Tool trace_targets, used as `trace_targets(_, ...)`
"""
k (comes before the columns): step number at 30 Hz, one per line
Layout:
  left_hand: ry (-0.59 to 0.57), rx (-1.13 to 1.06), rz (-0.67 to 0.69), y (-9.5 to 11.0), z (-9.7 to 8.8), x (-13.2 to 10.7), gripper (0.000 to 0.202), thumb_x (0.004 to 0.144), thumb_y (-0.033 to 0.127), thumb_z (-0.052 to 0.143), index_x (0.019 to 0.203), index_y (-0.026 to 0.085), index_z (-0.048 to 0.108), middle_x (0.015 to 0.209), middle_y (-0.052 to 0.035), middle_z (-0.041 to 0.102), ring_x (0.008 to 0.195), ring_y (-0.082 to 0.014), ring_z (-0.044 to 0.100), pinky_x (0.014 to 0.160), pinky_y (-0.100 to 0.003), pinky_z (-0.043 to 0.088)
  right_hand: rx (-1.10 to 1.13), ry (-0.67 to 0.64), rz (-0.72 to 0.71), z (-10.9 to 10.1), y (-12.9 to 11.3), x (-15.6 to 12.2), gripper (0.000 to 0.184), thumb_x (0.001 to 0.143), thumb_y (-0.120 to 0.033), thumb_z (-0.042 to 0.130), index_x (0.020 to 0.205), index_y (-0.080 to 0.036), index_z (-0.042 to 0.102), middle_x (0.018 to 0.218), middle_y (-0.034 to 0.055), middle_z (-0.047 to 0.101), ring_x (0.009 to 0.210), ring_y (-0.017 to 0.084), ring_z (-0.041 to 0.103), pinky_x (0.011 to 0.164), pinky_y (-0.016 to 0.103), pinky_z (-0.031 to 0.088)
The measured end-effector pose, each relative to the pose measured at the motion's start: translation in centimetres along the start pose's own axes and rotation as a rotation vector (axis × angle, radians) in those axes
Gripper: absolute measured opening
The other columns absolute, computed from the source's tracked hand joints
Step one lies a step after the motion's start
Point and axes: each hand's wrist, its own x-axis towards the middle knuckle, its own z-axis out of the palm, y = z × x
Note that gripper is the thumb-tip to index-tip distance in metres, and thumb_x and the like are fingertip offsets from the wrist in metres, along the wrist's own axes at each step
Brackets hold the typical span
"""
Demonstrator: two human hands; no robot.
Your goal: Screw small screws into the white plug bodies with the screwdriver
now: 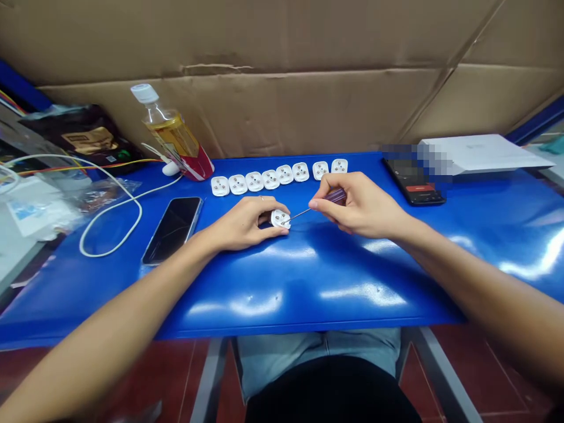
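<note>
Between the thumb and fingers of my left hand [253, 223] is a small white plug housing [280, 218] with metal screw terminals on its face, held just over the blue table. My right hand [356, 205] is closed around the purple handle of a screwdriver [337, 196]. Its thin shaft slants down to the left, and the tip meets the housing near one terminal. Whether the tip sits in a screw head is too small to tell. Behind my hands, a row of several similar white plug housings [254, 181] lies with their terminals facing up.
On the left lie a phone [173, 230], a white cable [141, 205] and a tilted drink bottle [178, 138]. A dark device [414, 182] and a white box [480, 154] are at the right. Cardboard [308, 111] walls the back of the blue table [299, 294].
</note>
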Motion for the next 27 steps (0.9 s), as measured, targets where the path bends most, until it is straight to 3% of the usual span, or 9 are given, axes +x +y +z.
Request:
trace_targets(4, 0.013, 0.008, -0.012, 0.2, 0.1, 0.1, 0.042, 0.093, 0.051, 0.075, 0.117, 0.017, 0.074, 0.094, -0.0039, 0.073, 0.071, -0.0145, 0.058, 0.067, -0.026, 0.043, 0.064, -0.004, 0.144, 0.5, -0.3, 0.0, 0.038, 0.093, -0.053, 0.073, 0.076, -0.023, 0.057, 0.048, -0.0040, 0.059, 0.032, 0.013, 0.049, 0.033, 0.027, 0.034)
trace_targets(7, -0.008, 0.007, -0.015, 0.3, 0.0, 0.3, 0.043, 0.093, 0.051, 0.076, 0.118, 0.017, 0.074, 0.099, -0.0045, 0.074, 0.078, -0.0158, 0.062, 0.072, -0.026, 0.046, 0.136, 0.019, 0.174, 0.5, 0.2, 0.2, 0.042, 0.094, -0.056, 0.071, 0.074, -0.023, 0.055, 0.045, -0.0046, 0.056, 0.032, 0.013, 0.049, 0.033, 0.027, 0.036)
trace_targets(10, -0.033, 0.012, 0.017, -0.2, -0.2, 0.3, 0.052, 0.095, 0.052, 0.073, 0.135, 0.019, 0.069, 0.110, -0.0067, 0.072, 0.093, -0.0194, 0.065, 0.085, -0.029, 0.049, 0.222, 0.100, 0.035, 0.1, 1.1, 0.6, 0.032, 0.096, -0.049, 0.070, 0.082, -0.021, 0.061, 0.056, -0.0036, 0.061, 0.046, 0.014, 0.059, 0.048, 0.029, 0.049)
trace_targets(13, 0.023, 0.013, -0.007, -0.9, -0.5, 0.2, 0.071, 0.088, 0.056, 0.079, 0.147, 0.022, 0.060, 0.104, -0.0055, 0.070, 0.088, -0.0196, 0.064, 0.083, -0.031, 0.051, 0.259, 0.110, -0.170, 0.0, 2.0, 0.8, 0.024, 0.099, -0.036, 0.065, 0.117, -0.021, 0.065, 0.091, 0.0026, 0.072, 0.080, 0.018, 0.068, 0.077, 0.035, 0.057)
trace_targets(15, 0.075, -0.019, -0.037, -1.3, -0.6, 0.2, 0.071, 0.081, 0.058, 0.085, 0.138, 0.020, 0.066, 0.099, -0.0048, 0.071, 0.085, -0.0195, 0.064, 0.081, -0.031, 0.051, 0.133, -0.031, -0.239, 0.3, 2.5, 0.7, 0.027, 0.103, -0.028, 0.053, 0.126, -0.019, 0.062, 0.097, 0.0045, 0.069, 0.084, 0.019, 0.065, 0.080, 0.036, 0.055)
trace_targets(17, 0.103, -0.054, -0.048, -1.4, -0.6, 0.2, 0.056, 0.081, 0.058, 0.085, 0.119, 0.018, 0.074, 0.095, -0.0047, 0.072, 0.083, -0.0187, 0.064, 0.079, -0.030, 0.050, -0.115, -0.128, -0.274, 1.2, 2.6, 0.5, 0.029, 0.105, -0.022, 0.043, 0.127, -0.018, 0.061, 0.099, 0.0067, 0.068, 0.086, 0.021, 0.063, 0.083, 0.039, 0.053)
trace_targets(20, 0.117, -0.034, -0.017, -1.1, -0.4, 0.4, 0.039, 0.091, 0.054, 0.076, 0.099, 0.017, 0.076, 0.086, -0.0037, 0.071, 0.077, -0.0167, 0.063, 0.073, -0.028, 0.049, -0.358, -0.175, -0.328, 2.6, 2.4, 0.2, 0.043, 0.105, -0.035, 0.052, 0.145, -0.019, 0.051, 0.126, 0.0143, 0.064, 0.107, 0.028, 0.064, 0.092, 0.042, 0.052)
trace_targets(22, 0.124, 0.004, -0.002, -0.8, -0.1, 0.5, 0.038, 0.094, 0.054, 0.071, 0.098, 0.017, 0.076, 0.084, -0.0033, 0.071, 0.075, -0.0164, 0.063, 0.072, -0.028, 0.048, -0.450, -0.188, -0.296, 3.2, 2.2, 0.1, 0.055, 0.104, -0.040, 0.055, 0.154, -0.022, 0.043, 0.132, 0.0146, 0.062, 0.103, 0.028, 0.066, 0.087, 0.041, 0.053)
trace_targets(27, 0.135, 0.046, -0.031, -0.7, 0.1, 0.5, 0.040, 0.091, 0.053, 0.076, 0.109, 0.017, 0.077, 0.094, -0.0059, 0.076, 0.080, -0.0188, 0.067, 0.076, -0.030, 0.052, -0.557, -0.193, -0.171, 1.9, 2.3, 0.4, 0.037, 0.098, -0.044, 0.065, 0.126, -0.022, 0.057, 0.110, 0.0101, 0.073, 0.090, 0.028, 0.069, 0.068, 0.033, 0.045)
